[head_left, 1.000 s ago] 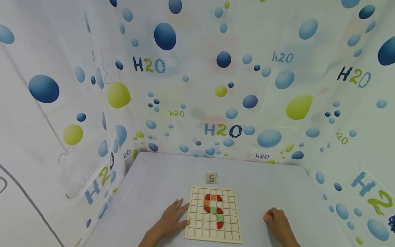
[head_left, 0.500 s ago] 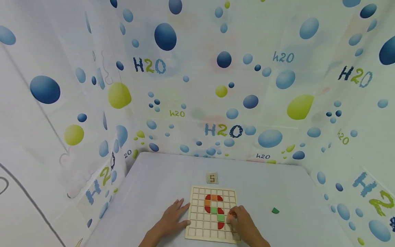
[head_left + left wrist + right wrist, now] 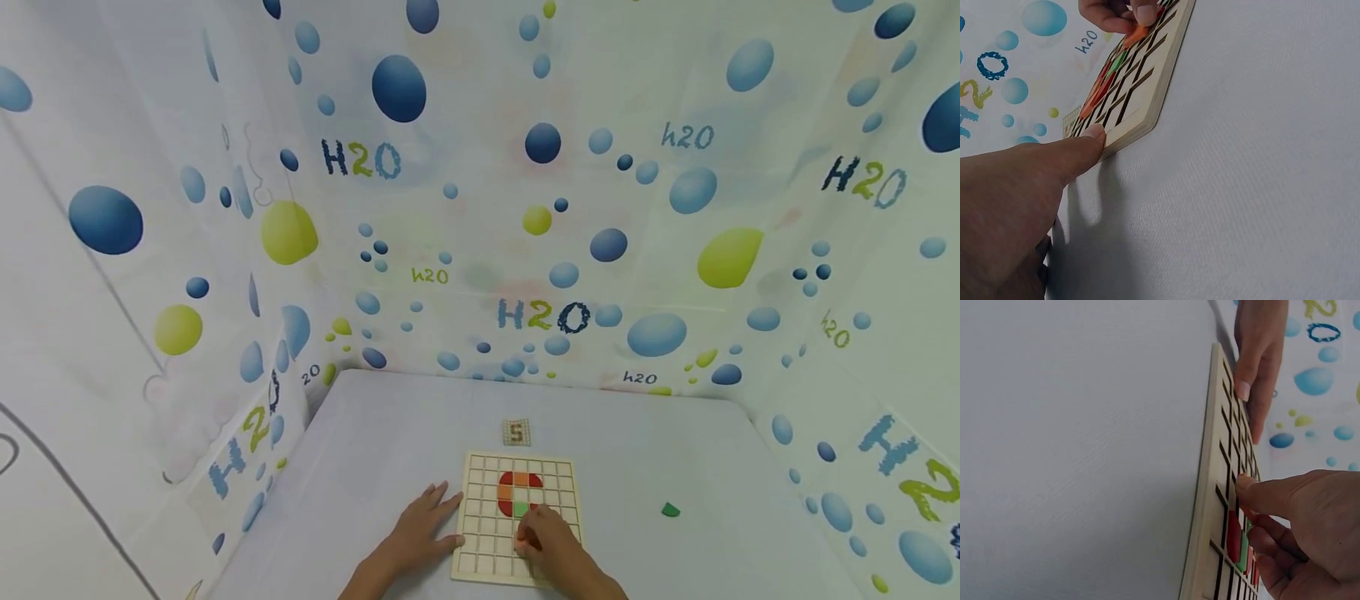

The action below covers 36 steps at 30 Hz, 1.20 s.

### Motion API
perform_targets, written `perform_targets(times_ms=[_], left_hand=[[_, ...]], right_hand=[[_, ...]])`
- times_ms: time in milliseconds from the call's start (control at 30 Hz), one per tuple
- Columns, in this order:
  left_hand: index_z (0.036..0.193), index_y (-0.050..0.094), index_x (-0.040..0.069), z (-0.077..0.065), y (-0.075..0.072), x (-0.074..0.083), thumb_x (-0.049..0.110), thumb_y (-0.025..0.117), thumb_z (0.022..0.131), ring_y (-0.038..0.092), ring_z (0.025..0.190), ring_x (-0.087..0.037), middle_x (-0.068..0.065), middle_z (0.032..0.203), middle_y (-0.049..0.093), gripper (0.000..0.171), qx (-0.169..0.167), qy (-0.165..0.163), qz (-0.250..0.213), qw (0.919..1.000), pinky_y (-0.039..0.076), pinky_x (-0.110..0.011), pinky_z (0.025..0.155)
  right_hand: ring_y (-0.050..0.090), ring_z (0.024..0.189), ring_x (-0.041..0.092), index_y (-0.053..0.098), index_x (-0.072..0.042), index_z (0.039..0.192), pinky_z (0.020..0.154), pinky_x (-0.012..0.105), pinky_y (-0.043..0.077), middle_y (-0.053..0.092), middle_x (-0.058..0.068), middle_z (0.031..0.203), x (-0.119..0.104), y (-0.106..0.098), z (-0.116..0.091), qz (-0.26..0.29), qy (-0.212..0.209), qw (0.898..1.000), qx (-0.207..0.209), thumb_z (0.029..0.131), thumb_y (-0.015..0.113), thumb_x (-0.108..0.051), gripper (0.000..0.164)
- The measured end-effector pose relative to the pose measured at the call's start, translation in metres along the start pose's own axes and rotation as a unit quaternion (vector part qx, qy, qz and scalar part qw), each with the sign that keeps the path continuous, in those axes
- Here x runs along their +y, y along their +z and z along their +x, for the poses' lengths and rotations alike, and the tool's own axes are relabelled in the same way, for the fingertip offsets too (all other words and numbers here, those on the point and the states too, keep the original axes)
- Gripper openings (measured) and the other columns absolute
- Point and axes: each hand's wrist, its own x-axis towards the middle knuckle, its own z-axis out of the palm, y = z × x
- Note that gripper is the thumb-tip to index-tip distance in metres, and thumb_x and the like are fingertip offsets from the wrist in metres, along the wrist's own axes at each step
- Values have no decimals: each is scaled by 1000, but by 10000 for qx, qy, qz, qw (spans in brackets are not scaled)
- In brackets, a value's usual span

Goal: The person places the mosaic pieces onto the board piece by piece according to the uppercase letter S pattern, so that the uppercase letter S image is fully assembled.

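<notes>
A wooden grid board (image 3: 480, 525) lies on the white table, with red, orange and green tiles (image 3: 521, 509) set in a curved pattern. My right hand (image 3: 553, 546) pinches an orange tile (image 3: 1135, 34) low over the board's grid, left of the lower red tile (image 3: 1234, 536) seen in the right wrist view. In the head view this hand covers the pattern's lower right part. My left hand (image 3: 416, 529) rests beside the board with its fingers spread; its thumb (image 3: 1092, 132) touches the board's edge and steadies nothing else.
A dark green quarter-round tile (image 3: 671, 509) lies on the table to the right of the board. Behind the board is a small card (image 3: 517, 432) with an S-shaped pattern on a grid. A bubble-printed curtain (image 3: 480, 208) surrounds the table at the back and sides.
My right hand has carried the orange tile leftward from the table's right side to the board, leaving the dark green tile behind. My left hand stays at the board's left edge.
</notes>
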Motion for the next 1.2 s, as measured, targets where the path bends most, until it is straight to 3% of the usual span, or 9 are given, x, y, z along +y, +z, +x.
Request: perform_targets(times_ms=[400, 633, 1200], left_hand=[[156, 51, 10, 3, 0, -3, 55, 70, 97, 30, 154, -54, -27, 166, 37, 76, 64, 69, 141, 9999, 28, -76, 118], [155, 52, 10, 2, 1, -2, 54, 70, 97, 31, 153, -55, -27, 165, 38, 75, 62, 81, 135, 9999, 29, -76, 118], [155, 51, 8, -2, -3, 4, 51, 70, 98, 29, 153, -55, -28, 165, 38, 74, 26, 91, 71, 9999, 28, -76, 118]], right_hand=[[38, 82, 1, 66, -23, 95, 70, 21, 38, 53, -15, 92, 11, 1, 4, -779, -511, 9956, 125, 99, 76, -25, 11], [39, 81, -2, 70, -22, 95, 70, 19, 40, 58, -15, 92, 12, 2, 2, -1124, -1038, 9879, 243, 98, 78, -22, 9], [49, 84, 1, 81, -26, 104, 69, 21, 40, 62, -17, 97, 8, 4, -5, -1700, -761, 9818, 382, 95, 81, -23, 10]])
